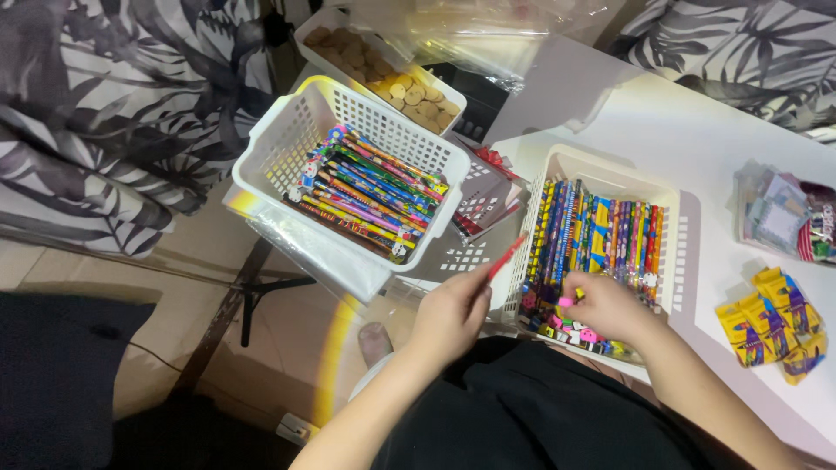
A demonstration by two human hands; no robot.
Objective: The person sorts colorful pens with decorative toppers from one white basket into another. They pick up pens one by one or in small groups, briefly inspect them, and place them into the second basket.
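My left hand (pixel 451 312) is closed around a red pencil (pixel 506 257) that points up and to the right, toward the rim of a white basket (pixel 601 170) on the table. That basket holds several colourful pencils (pixel 601 235) lying side by side. My right hand (pixel 607 306) reaches into the near end of this basket, its fingers pinching a small pink eraser top (pixel 567 301) among the pencil ends. A second white basket (pixel 305 130) to the left is also packed with patterned pencils (pixel 370 196).
A white tray of round brown biscuits (pixel 383 70) stands behind the left basket. Yellow crayon boxes (pixel 771 322) and a clear packet of small items (pixel 779 218) lie on the white table at the right. Clear plastic bags (pixel 470 35) sit at the back. Leaf-patterned cushions flank the scene.
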